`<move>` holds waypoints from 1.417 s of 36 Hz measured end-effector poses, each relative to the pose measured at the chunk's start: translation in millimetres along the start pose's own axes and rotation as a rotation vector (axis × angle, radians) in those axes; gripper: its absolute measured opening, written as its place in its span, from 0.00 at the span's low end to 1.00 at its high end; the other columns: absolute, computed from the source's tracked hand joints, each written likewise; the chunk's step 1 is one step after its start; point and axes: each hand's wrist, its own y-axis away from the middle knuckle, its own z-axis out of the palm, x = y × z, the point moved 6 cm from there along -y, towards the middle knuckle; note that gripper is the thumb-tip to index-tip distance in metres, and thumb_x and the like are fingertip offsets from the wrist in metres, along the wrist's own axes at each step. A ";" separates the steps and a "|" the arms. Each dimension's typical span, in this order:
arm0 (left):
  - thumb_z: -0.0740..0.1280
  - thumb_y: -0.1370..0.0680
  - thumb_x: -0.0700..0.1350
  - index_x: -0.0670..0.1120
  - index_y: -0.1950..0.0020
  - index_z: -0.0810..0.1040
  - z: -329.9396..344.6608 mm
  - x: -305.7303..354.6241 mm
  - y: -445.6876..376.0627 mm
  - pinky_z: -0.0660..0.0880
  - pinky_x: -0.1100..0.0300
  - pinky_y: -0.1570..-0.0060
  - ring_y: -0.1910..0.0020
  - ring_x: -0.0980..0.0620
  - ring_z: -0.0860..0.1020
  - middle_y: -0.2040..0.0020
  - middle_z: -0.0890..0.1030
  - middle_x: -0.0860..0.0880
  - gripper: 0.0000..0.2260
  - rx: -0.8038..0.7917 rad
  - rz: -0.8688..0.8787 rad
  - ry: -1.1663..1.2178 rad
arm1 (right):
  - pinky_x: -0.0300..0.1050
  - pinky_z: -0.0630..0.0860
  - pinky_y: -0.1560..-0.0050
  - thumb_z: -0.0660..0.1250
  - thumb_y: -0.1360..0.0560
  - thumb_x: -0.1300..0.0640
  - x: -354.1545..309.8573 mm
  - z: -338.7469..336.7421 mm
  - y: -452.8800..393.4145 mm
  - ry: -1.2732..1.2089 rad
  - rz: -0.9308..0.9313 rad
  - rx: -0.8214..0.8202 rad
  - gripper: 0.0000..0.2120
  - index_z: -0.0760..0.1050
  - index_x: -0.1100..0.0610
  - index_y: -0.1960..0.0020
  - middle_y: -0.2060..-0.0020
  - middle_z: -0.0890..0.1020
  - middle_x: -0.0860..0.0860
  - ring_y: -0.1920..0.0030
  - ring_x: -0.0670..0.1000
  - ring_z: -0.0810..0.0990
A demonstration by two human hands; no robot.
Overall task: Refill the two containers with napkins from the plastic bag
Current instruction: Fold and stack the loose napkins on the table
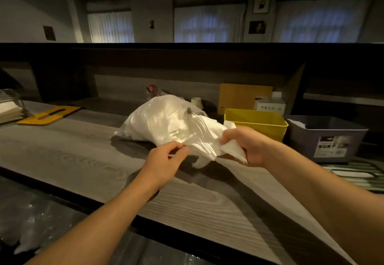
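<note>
My right grip [247,147] is curled round a wad of napkins [233,149], drawn partly out of the bag's mouth. My left grip [166,156] pinches the edge of the plastic at that same mouth, thumb and fingertips closed on the film, just left of my right grip. The bag [166,119] lies on its side on the table [72,150], bulging with white napkins, stretching away from both grips toward the back left.

Just beyond my right grip stands the yellow bin [261,123], with a bit of white paper showing at its near left rim. To the right of it, beside it, is the grey bin [324,138], with something white at its far left corner. Far to the left of my left grip lies a yellow board [47,115] with a slot, and past it a clear box [10,107] of stacked napkins at the table's edge.
</note>
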 end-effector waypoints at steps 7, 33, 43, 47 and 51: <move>0.71 0.22 0.53 0.53 0.35 0.78 97.7 36.2 4.3 0.77 0.48 0.37 0.42 0.50 0.83 0.43 0.86 0.50 0.16 -0.272 -0.227 0.568 | 0.44 0.81 0.63 0.68 0.26 0.67 33.8 -52.6 41.5 -0.002 -0.077 0.004 0.18 0.74 0.54 0.39 0.47 0.82 0.58 0.52 0.56 0.84; 0.73 0.23 0.47 0.57 0.37 0.79 153.5 64.5 -33.2 0.68 0.70 0.40 0.39 0.63 0.74 0.37 0.76 0.60 0.16 -0.288 0.345 -0.224 | 0.51 0.83 0.45 0.71 0.25 0.66 54.2 -159.5 57.6 0.341 -0.099 0.008 0.15 0.80 0.58 0.39 0.47 0.85 0.55 0.48 0.53 0.86; 0.69 0.24 0.58 0.51 0.37 0.79 157.2 82.3 -12.8 0.81 0.55 0.46 0.43 0.52 0.83 0.44 0.85 0.51 0.18 -0.454 0.121 0.384 | 0.44 0.83 0.54 0.68 0.23 0.64 25.7 -137.9 71.2 0.053 -0.519 0.070 0.05 0.80 0.62 0.47 0.52 0.85 0.54 0.50 0.53 0.86; 0.69 0.22 0.47 0.47 0.36 0.78 165.6 82.3 -6.1 0.83 0.55 0.53 0.48 0.48 0.85 0.46 0.86 0.47 0.15 -0.538 -0.056 0.473 | 0.48 0.84 0.51 0.69 0.23 0.62 25.1 -122.1 64.4 -0.009 -0.595 0.207 0.06 0.80 0.56 0.46 0.52 0.86 0.51 0.50 0.51 0.86; 0.66 0.20 0.38 0.44 0.40 0.79 156.7 65.7 -20.7 0.83 0.52 0.57 0.51 0.47 0.86 0.50 0.87 0.45 0.09 -0.315 -0.221 0.648 | 0.46 0.83 0.46 0.69 0.21 0.53 31.6 -120.3 59.3 0.311 -0.654 0.377 0.16 0.77 0.53 0.34 0.49 0.84 0.46 0.50 0.45 0.84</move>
